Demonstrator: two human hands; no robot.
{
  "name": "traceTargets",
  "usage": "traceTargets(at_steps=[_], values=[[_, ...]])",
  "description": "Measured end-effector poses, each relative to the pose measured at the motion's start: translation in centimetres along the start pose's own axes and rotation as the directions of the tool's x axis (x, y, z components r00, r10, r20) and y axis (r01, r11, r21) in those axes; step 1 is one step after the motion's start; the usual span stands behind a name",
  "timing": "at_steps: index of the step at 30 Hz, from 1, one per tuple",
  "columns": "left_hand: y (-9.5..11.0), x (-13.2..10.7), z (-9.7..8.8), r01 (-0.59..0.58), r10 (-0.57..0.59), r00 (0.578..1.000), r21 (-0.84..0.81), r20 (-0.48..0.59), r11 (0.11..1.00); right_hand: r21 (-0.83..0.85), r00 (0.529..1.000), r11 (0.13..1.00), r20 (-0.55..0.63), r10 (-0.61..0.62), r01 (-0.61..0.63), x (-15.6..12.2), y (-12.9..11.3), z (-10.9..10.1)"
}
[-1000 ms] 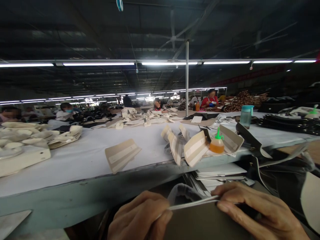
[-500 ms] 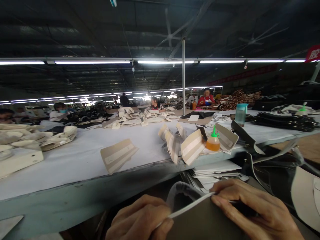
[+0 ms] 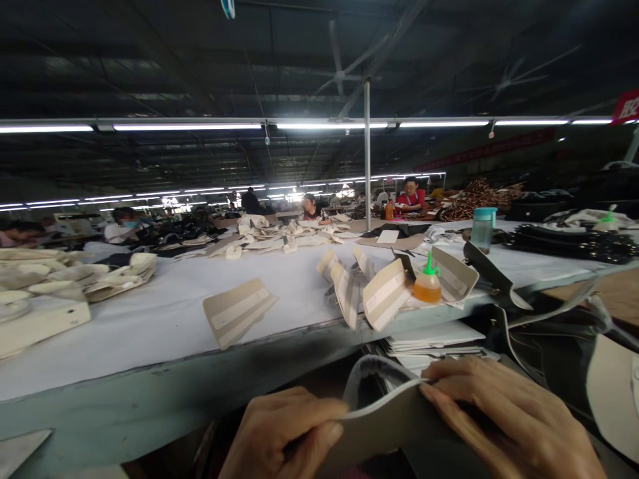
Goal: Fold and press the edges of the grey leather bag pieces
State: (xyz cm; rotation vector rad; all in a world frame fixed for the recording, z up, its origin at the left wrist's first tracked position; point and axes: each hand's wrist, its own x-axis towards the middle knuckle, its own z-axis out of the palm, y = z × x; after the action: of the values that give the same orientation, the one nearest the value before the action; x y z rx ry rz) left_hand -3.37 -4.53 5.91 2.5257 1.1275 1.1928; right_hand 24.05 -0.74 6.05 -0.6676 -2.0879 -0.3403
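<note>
At the bottom of the view my left hand [image 3: 284, 432] pinches the left end of a grey-brown leather piece [image 3: 389, 426] with a pale edge. My right hand [image 3: 504, 416] lies flat over the right part of the same piece, its fingers pressing the top edge. The piece bows upward between the two hands, and behind it a grey lining flap [image 3: 369, 379] stands up. The lower part of the piece runs out of the picture.
A long white table [image 3: 164, 319] runs across in front of me. On it lie a beige leather panel [image 3: 237, 309], several folded beige pieces [image 3: 384, 293], a glue bottle with a green cap [image 3: 428, 283] and a teal cup [image 3: 483, 227]. Other people sit at far tables.
The leather piece has bent upward between my hands and its face tilts more toward me. My left hand has shifted slightly to the right along the edge.
</note>
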Motion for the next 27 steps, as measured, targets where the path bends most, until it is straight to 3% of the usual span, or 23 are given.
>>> traceTargets(at_steps=[3,5,10,16,21,27], values=[[-0.3,0.3,0.2,0.105,-0.107,0.994,0.083,0.017,0.991,-0.018,0.999,1.0,-0.032,-0.003,0.002,-0.4,0.0,0.3],[-0.3,0.6,0.8,0.107,-0.108,0.994,0.151,-0.001,0.983,-0.019,0.998,1.0,-0.056,0.006,-0.007,-0.6,-0.1,0.5],[-0.1,1.4,2.9,0.001,0.006,0.999,0.185,-0.04,0.983,0.059,0.999,0.998,0.021,-0.029,0.028,-0.3,-0.4,0.6],[0.4,2.0,5.3,-0.107,0.118,0.992,0.224,-0.034,0.969,0.154,0.997,0.985,0.024,-0.076,0.072,-0.2,-0.5,0.4],[0.6,2.2,5.7,-0.106,0.106,0.994,0.077,0.005,0.991,0.206,0.971,0.969,0.221,0.088,-0.135,-0.9,0.5,0.9],[0.5,1.9,5.6,-0.062,0.065,0.997,-0.061,0.04,0.996,0.497,0.837,0.743,0.525,0.156,-0.449,-0.2,0.9,1.5]])
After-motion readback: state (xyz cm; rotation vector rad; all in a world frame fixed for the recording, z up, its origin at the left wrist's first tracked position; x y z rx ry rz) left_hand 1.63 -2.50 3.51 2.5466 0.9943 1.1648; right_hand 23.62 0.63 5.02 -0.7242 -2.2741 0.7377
